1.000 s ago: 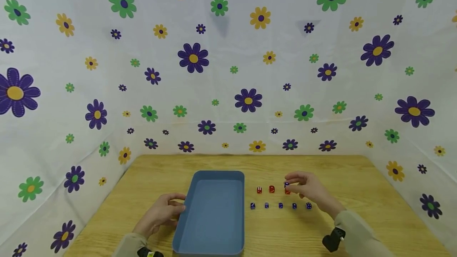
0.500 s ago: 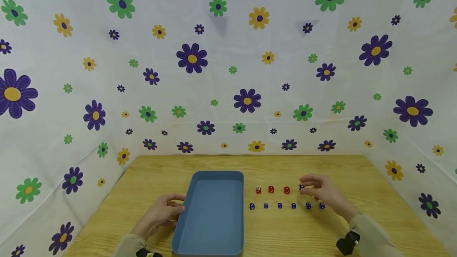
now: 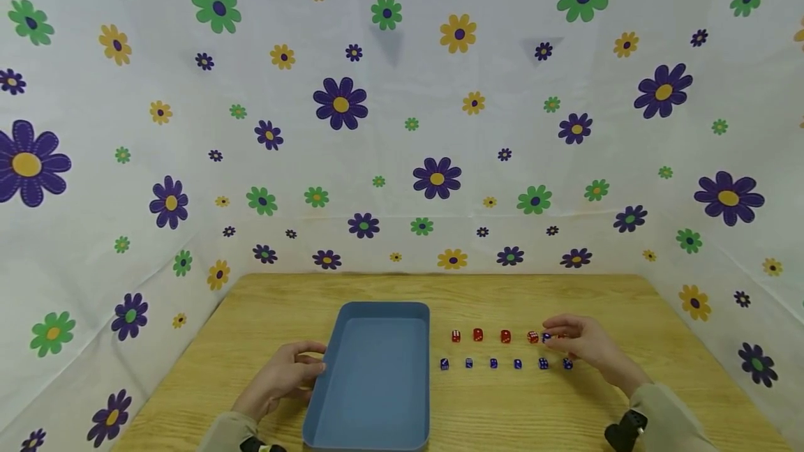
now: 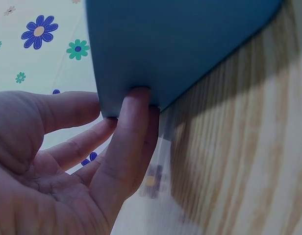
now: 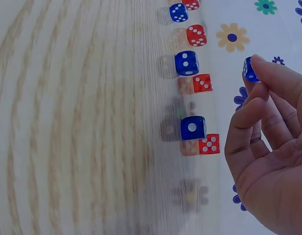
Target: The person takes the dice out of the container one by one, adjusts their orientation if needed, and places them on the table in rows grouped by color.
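My right hand [image 3: 587,342] pinches a blue die [image 5: 250,70] between thumb and finger, at the right end of a row of red dice. A red die [image 3: 532,337] stands just left of the pinched one. Another red die [image 5: 209,144] shows in the right wrist view and is mostly covered by the fingers in the head view. Nearer me runs a row of blue dice [image 3: 493,363]. My left hand [image 3: 285,375] rests with relaxed fingers against the outer left wall of a blue-grey tray [image 3: 323,375]; its fingertips [image 4: 136,95] touch that wall in the left wrist view.
Everything stands on a wooden table [image 3: 490,413]. White sheeting [image 3: 402,138] printed with flowers closes off the back and both sides. Dice lie to the right of the tray, and nothing shows inside the tray.
My right hand has moved rightward along the red row, still pinching the blue die. The fourth red die and the rightmost blue die have come into sight. My left hand and the tray have stayed put.
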`<state>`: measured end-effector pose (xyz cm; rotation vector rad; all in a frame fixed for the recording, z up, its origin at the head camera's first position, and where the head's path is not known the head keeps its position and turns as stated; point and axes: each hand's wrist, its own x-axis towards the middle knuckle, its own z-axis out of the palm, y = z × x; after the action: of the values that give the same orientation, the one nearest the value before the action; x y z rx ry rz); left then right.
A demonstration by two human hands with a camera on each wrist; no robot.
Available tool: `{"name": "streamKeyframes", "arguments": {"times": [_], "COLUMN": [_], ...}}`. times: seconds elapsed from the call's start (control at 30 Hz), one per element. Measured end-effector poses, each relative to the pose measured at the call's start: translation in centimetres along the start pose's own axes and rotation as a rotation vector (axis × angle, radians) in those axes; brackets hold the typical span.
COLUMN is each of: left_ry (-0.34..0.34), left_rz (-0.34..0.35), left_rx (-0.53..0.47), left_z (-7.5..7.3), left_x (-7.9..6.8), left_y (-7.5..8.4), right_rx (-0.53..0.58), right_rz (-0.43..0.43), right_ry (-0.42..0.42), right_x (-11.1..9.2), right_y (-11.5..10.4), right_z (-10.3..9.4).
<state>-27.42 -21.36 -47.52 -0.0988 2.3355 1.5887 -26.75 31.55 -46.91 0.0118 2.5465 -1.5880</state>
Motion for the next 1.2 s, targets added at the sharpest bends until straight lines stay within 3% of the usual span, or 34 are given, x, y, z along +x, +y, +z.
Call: {"name": "streamKeyframes", "arguments": {"times": [0.3,0.7,1.03,1.2], "left_ry": [0.001,-0.003,0.016,0.028], "left_rz": [-0.014,-0.002,-0.026,-0.031], "left_rx": [0.002,-0.001,0.016,0.021], "left_z": [-0.1,0.0,0.1,0.2], "left_x": [0.0,-0.2,0.1,0.1], "left_y": [0.1,0.3,0.3,0.4], "right_rx": [0.008,-0.011,-0.105,-0.125], "right_rz": [0.044,0.076,0.119,0.086], "right_ry": [-0.023,-0.025,-0.075,-0.066], "right_x": [-0.3,-1.0,-1.5,-1.6], "right_y": [0.5,2.6,4.2,4.6], "right_z": [-0.7,-2.9,-4.2,-4.6]}}
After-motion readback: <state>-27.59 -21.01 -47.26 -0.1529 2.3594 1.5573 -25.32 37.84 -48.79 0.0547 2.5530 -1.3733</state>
